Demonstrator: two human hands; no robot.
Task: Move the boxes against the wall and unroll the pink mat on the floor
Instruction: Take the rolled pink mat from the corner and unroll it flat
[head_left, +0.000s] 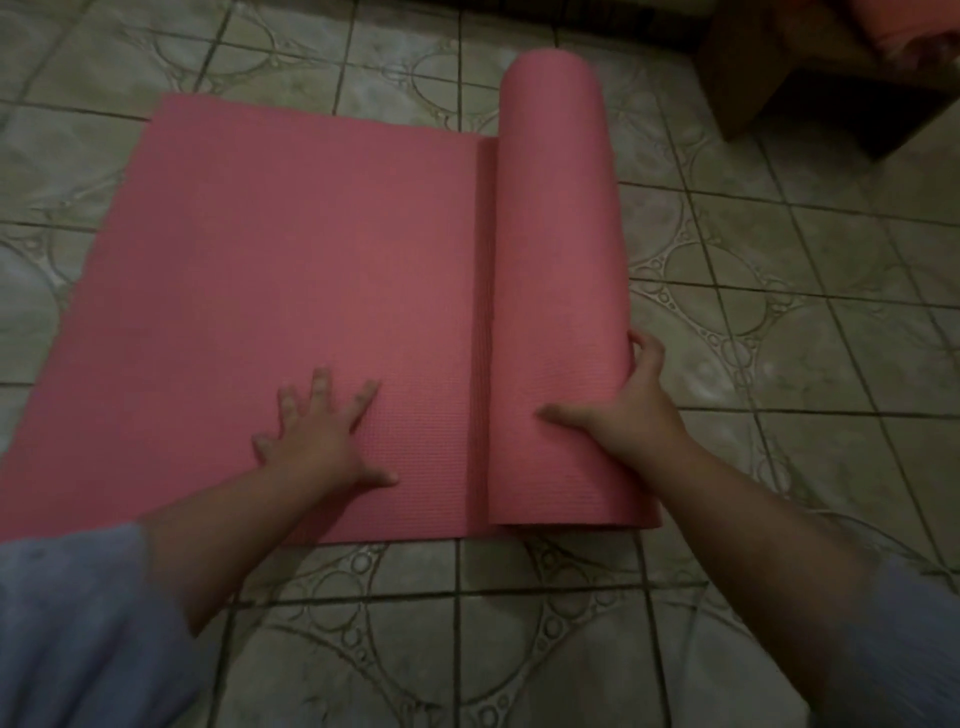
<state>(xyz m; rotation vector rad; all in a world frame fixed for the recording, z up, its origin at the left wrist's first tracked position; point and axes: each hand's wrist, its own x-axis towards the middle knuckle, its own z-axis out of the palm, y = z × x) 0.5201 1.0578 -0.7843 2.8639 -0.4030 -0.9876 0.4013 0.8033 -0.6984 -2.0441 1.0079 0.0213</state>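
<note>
The pink mat (291, 270) lies partly unrolled on the tiled floor, its flat part spreading to the left. The rest is still a thick roll (558, 270) standing along the flat part's right side. My left hand (324, 434) presses flat on the unrolled part near its front edge, fingers spread. My right hand (631, 405) wraps over the near end of the roll, thumb on top and fingers on its right side. A brown cardboard box (810, 73) sits at the top right by the dark wall base.
Patterned grey-green floor tiles (779, 291) surround the mat on all sides. Something pink (904, 26) rests in the box at the top right corner. My light blue sleeves fill both lower corners.
</note>
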